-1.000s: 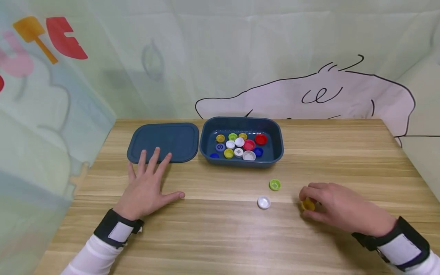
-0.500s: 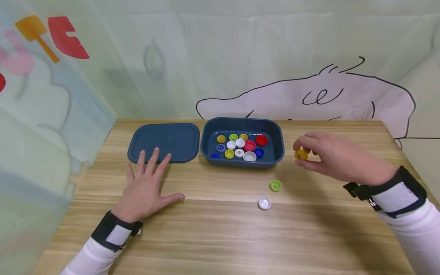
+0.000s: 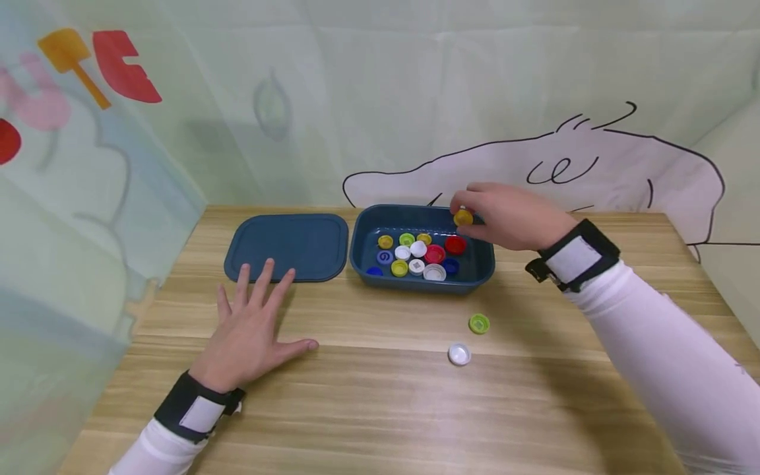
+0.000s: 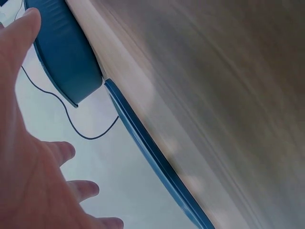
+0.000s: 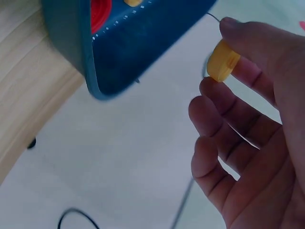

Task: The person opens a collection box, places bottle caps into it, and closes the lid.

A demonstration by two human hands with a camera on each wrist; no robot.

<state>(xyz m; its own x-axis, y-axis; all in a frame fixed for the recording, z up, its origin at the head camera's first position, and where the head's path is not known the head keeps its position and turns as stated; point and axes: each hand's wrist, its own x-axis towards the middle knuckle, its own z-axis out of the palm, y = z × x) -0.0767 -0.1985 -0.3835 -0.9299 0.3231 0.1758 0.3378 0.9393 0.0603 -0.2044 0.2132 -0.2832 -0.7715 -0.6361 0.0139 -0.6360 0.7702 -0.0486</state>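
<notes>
Between thumb and fingertips my right hand pinches a yellow bottle cap above the right end of a dark blue box. The right wrist view shows the same yellow cap held on edge, the box beside it. Several bottle caps in red, white, yellow, green and blue lie on the box's floor. My left hand is spread palm down over the table, fingertips at the near edge of a flat blue lid. It holds nothing.
A green bottle cap and a white bottle cap lie on the wooden table in front of the box. The lid lies just left of the box. A printed cloth hangs behind the table and along its left side.
My right hand has lifted the yellow bottle cap from the table's right side and carried it up and left, over the box. The left hand stays in place.
</notes>
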